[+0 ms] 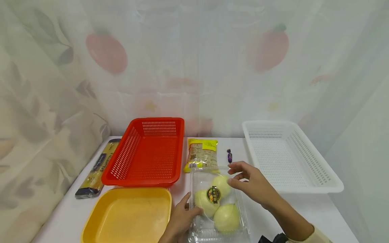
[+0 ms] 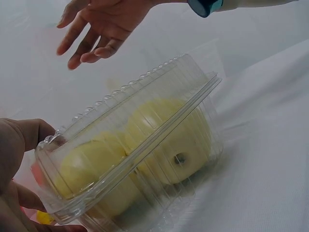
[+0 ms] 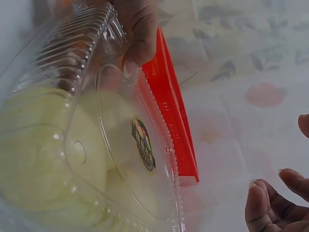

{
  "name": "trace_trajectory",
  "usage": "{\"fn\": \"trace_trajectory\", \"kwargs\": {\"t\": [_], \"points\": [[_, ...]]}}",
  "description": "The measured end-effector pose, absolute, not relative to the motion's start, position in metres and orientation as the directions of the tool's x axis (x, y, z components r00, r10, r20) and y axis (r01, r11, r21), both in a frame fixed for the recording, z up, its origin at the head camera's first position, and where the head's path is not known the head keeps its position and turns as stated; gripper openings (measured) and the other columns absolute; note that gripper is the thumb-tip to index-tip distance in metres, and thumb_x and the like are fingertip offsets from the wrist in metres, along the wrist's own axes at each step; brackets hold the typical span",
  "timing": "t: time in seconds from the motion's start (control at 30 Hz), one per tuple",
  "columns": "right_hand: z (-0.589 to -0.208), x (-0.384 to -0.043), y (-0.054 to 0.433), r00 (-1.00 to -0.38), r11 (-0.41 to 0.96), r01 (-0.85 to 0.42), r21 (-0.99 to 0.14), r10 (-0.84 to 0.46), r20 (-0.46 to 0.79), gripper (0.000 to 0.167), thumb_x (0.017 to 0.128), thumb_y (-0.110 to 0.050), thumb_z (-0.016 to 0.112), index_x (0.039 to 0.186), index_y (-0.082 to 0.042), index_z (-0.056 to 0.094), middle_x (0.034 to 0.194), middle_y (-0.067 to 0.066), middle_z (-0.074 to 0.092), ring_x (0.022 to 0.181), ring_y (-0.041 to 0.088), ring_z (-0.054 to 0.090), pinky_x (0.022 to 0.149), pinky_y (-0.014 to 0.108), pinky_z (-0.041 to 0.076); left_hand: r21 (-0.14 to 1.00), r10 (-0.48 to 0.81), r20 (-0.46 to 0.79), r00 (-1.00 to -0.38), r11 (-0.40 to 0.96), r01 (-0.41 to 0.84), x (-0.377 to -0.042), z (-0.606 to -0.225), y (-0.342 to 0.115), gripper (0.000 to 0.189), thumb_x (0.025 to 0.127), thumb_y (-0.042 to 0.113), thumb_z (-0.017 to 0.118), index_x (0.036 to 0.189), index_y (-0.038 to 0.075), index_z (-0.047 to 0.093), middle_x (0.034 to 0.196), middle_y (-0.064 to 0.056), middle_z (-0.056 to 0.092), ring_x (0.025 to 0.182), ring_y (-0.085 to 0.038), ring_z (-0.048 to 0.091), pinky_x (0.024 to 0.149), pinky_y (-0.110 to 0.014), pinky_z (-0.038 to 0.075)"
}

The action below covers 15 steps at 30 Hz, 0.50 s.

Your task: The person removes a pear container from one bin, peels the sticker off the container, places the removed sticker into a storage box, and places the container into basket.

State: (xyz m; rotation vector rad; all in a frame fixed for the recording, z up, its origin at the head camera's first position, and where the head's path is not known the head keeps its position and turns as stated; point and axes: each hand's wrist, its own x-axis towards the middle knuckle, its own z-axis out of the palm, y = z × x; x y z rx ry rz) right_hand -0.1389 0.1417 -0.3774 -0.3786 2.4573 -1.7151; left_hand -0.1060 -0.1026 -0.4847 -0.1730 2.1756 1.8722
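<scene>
A clear plastic box [image 1: 203, 177] stands on the white bench [image 1: 313, 214], at the bottom of the head view, a little right of the middle. Three pale yellow-green fruits [image 1: 226, 217] show through it, and a dark round label [image 1: 213, 194] with coloured spots is on its lid. The left hand [image 1: 182, 216] grips the box by its left side, thumb over the lid edge. The right hand [image 1: 247, 180] is held above the lid's right side, fingers loosely bent and holding nothing; the left wrist view shows it apart from the box, with a dark band [image 2: 205, 6] on its wrist

Left of the box, a yellow tray [image 1: 133, 212] sits at the bottom of the frame, with a red basket [image 1: 158, 158] just above it. A spaghetti pack [image 1: 98, 168] lies slanted along the red basket's left side. A yellow and clear bag [image 1: 202, 152] lies directly above the box in the picture, and a small purple-wrapped sweet [image 1: 229, 156] to its right. A white basket [image 1: 273, 162] is at the right of the frame. Behind everything hangs a pale printed curtain [image 1: 188, 50]
</scene>
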Motion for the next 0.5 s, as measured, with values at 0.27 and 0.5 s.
{"fn": "trace_trajectory", "kwargs": {"t": [0.27, 0.5], "points": [[-0.384, -0.152, 0.13, -0.926, 0.306, -0.202, -0.93, -0.369, 0.08, 0.042, 0.087, -0.02, 0.072, 0.124, -0.005, 0.058, 0.114, 0.012, 0.059, 0.092, 0.027, 0.058, 0.075, 0.039, 0.051, 0.954, 0.086, -0.287, -0.954, 0.119, -0.276, -0.105, -0.486, -0.102, 0.087, 0.078, 0.01, 0.069, 0.148, -0.008, 0.022, 0.107, -0.019, 0.056, 0.087, -0.026, 0.059, 0.072, -0.043, 0.054], [-0.394, -0.164, 0.126, -0.886, 0.291, -0.218, -0.932, -0.46, 0.064, 0.044, 0.087, -0.017, 0.072, 0.127, -0.005, 0.057, 0.116, 0.012, 0.059, 0.092, 0.027, 0.058, 0.074, 0.04, 0.051, 0.955, 0.089, -0.289, -0.953, 0.092, -0.281, -0.105, -0.484, -0.101, 0.088, 0.077, 0.01, 0.07, 0.148, -0.008, 0.022, 0.106, -0.018, 0.055, 0.086, -0.026, 0.059, 0.072, -0.041, 0.054]]}}
